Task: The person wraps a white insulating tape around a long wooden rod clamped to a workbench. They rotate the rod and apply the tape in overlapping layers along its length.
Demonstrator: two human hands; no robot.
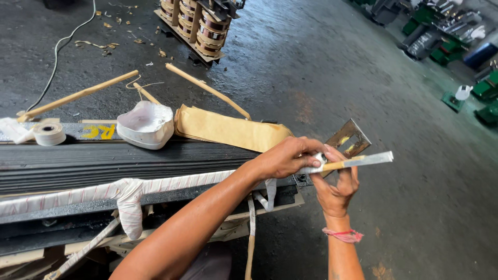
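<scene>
- A flat metal strip [363, 161], partly wrapped in white tape, sticks out past the right end of the dark laminated core [124, 161].
- The left hand [288, 157] has its fingers clamped on the strip's wrapped end.
- The right hand [337, 189], with fingers closed, grips the strip from below.
- Behind lie tan paper sheets [228, 129], a white tape roll [49, 133] and a white bowl-shaped coil [146, 124].

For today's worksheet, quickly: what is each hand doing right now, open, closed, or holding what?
Left hand: closed on the flat metal bar near its taped end.
Right hand: closed on the same bar, thumb and fingers pinching from below.
</scene>
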